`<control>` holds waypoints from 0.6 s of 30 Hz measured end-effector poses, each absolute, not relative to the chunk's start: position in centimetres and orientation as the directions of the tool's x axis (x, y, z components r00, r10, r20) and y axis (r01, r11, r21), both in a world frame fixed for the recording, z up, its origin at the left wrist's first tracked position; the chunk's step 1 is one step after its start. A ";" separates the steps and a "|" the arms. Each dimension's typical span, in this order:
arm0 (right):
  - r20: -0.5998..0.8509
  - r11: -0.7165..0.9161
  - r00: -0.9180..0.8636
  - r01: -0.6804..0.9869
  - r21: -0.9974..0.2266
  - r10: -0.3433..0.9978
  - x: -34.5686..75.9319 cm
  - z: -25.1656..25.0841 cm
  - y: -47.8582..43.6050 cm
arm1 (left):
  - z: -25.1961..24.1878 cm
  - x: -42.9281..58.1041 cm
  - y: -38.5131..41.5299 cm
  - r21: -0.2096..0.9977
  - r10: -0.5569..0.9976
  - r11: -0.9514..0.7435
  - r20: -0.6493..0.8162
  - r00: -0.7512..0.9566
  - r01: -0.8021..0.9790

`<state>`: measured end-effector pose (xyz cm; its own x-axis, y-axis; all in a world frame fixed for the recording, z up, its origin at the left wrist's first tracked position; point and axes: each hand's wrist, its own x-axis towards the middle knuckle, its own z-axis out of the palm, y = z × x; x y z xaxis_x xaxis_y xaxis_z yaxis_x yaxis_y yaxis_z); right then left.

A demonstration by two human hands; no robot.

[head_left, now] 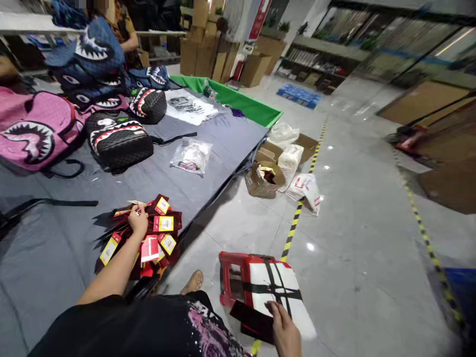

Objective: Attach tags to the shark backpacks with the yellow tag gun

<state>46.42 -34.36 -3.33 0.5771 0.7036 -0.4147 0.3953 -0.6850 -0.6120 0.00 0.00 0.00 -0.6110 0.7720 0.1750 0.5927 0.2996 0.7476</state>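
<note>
My left hand (139, 221) is closed at the pile of hang tags (163, 224) on the grey-covered table, gripping something at the top, perhaps the tags' strings. These tags are dark and red, several with yellow-edged white labels. Out past the table edge, my right hand (285, 328) pinches a dark hang tag (253, 320), its thin string just visible above the fingers. Below that hand, a red stool (233, 277) with a white top crossed by black tape stands on the floor.
Shark-mouth backpacks, pink (37, 131) and black (119, 141), lie on the table (208, 188) near a clear plastic bag (191, 154). Open cartons (260, 183) and white bags (305, 188) sit on the floor. Behind the table a person (128, 37) stands.
</note>
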 end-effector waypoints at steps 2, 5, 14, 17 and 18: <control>-0.279 -0.605 0.565 0.546 -0.579 0.776 50.8 -2.7 -30.9 | 0.3 2.6 2.9 0.738 0.753 0.323 0.179 -0.633 0.593; -0.104 -0.475 0.500 0.709 -0.522 0.860 57.0 -1.1 -24.2 | 0.5 6.0 6.9 0.719 0.722 0.365 0.184 -0.667 0.592; 0.233 -0.059 0.237 0.810 -0.583 0.943 65.5 3.7 5.0 | 0.1 13.1 19.7 0.687 0.606 0.493 0.169 -0.777 0.534; 0.247 0.040 0.134 0.804 -0.593 0.960 67.1 4.6 13.1 | 0.3 15.3 24.7 0.698 0.595 0.494 0.162 -0.787 0.518; 0.238 0.055 0.113 0.797 -0.601 0.965 67.9 4.9 15.4 | 0.3 16.2 26.3 0.702 0.601 0.489 0.159 -0.783 0.518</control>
<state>67.87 15.36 4.85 0.1128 0.9647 0.2380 0.7974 0.0550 -0.6009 16.19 26.33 0.31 -0.7831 0.6012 0.1591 0.5182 0.4892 0.7015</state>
